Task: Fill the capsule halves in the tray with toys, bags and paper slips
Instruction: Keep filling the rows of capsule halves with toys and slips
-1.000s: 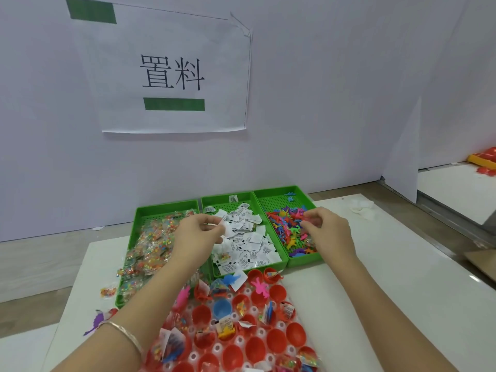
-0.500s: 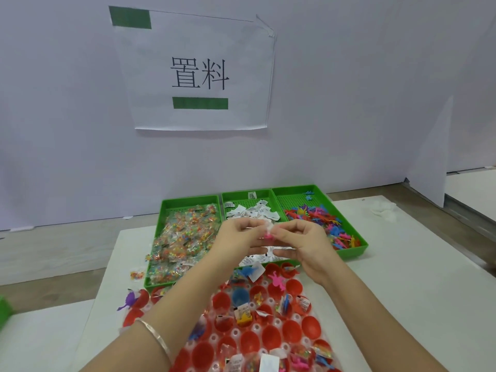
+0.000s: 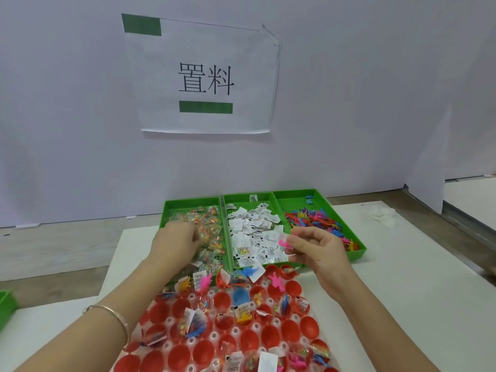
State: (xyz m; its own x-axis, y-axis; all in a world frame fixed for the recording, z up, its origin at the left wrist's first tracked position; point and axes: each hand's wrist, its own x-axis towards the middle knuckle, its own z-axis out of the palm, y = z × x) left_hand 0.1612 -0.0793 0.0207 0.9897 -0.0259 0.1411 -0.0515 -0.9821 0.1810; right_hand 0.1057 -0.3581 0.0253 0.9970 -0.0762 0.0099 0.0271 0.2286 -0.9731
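Only thing you can actually read here is the paper sheet (image 3: 206, 76) taped to the wall (image 3: 362, 103): two big black characters, 置料, printed in the middle. There's a solid green bar under them and another in the sheet's top left corner, no writing on either. The little paper slips (image 3: 252, 232) in the middle green bin (image 3: 239, 196) carry black print, barcode-looking blocks plus tiny lines, way too small to make out. Same for the slips lying in the red capsule halves (image 3: 292, 288).
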